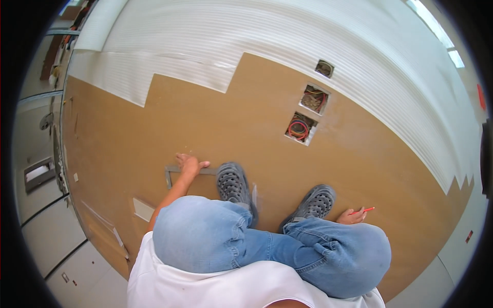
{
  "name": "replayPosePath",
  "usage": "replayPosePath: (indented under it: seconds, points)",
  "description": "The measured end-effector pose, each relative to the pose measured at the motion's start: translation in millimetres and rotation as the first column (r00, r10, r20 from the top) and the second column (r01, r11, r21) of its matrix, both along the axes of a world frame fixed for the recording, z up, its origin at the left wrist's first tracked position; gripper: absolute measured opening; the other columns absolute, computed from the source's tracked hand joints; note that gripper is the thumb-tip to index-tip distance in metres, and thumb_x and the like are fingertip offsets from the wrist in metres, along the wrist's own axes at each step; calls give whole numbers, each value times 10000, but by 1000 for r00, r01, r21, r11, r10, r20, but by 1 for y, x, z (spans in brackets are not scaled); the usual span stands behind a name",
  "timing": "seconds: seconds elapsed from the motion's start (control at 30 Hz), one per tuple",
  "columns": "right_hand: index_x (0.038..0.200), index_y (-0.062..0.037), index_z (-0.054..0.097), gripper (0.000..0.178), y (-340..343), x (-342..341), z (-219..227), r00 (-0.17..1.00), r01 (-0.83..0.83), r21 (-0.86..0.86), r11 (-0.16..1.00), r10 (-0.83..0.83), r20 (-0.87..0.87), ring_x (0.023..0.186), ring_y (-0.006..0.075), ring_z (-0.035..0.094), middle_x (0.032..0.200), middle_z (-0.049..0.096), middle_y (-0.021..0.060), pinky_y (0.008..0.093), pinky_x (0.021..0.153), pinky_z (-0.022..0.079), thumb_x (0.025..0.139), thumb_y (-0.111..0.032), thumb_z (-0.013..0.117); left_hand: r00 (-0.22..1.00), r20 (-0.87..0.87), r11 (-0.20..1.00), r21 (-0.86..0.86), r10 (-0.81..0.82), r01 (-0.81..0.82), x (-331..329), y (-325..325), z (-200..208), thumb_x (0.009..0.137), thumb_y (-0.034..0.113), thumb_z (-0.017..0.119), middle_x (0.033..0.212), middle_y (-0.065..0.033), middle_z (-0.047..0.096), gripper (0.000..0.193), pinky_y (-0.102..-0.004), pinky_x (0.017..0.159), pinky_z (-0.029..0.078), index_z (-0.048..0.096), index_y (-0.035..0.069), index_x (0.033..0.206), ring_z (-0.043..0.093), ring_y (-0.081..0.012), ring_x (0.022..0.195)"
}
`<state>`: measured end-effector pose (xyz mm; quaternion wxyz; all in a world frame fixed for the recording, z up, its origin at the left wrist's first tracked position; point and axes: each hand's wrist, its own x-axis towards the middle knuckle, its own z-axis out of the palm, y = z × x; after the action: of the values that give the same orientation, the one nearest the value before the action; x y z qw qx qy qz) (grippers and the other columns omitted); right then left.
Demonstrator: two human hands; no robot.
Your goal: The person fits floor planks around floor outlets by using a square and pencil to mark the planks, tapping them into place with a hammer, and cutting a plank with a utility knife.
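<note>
A grey L-shaped carpenter's square (pixel 168 178) lies flat on the brown floor board (pixel 215 128), left of my feet. My left hand (pixel 190 164) rests across its long arm with thumb and fingers spread apart. On the other side of my right foot, my right hand (pixel 351 216) is low over the board with its fingers closed on a red pencil (pixel 365 210), tip pointing right. My right knee hides part of that wrist and forearm.
Three square cut-outs are ahead: two with wires (pixel 300 128) (pixel 314 99) and a smaller one (pixel 324 68). White ribbed underlay (pixel 195 49) with a stepped edge covers the far side. A pale rectangular piece (pixel 143 209) lies left of my knee; thin strips (pixel 105 226) lie farther left.
</note>
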<state>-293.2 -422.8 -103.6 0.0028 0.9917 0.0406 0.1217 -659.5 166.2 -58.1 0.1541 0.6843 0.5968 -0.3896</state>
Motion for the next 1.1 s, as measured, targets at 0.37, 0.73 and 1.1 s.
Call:
replayPosePath:
  seconds: [0.37, 0.73, 1.1]
  points:
    - [1442, -43, 503, 561, 54, -13, 36, 998, 63, 57, 996, -65, 27, 1370, 430, 446, 1484, 471, 258, 537, 1154, 342, 889, -123, 556, 999, -17, 998, -49, 38, -39, 6, 11, 1, 743, 619, 832, 1589, -467, 37, 1214, -557, 1227, 209, 334, -241, 1441, 118, -583, 1497]
    - [1458, -36, 485, 560, 57, -10, 43, 995, 92, 89, 992, -94, 17, 1395, 425, 423, 1501, 453, 255, 530, 1166, 324, 904, -112, 527, 997, -11, 996, -17, 82, -83, 11, 6, 12, 752, 557, 857, 1573, -488, 31, 1210, -541, 1238, 207, 286, -250, 1450, 108, -570, 1509]
    - [1476, -23, 451, 609, 51, -11, 26, 974, 207, 75, 975, -213, 75, 1411, 440, 396, 1502, 432, 265, 545, 1179, 299, 881, -122, 532, 979, 65, 969, -143, -194, 202, -21, 59, -23, 799, 743, 682, 1123, -324, 699, 850, -551, 970, 500, 739, -35, 1134, 647, -465, 1150]
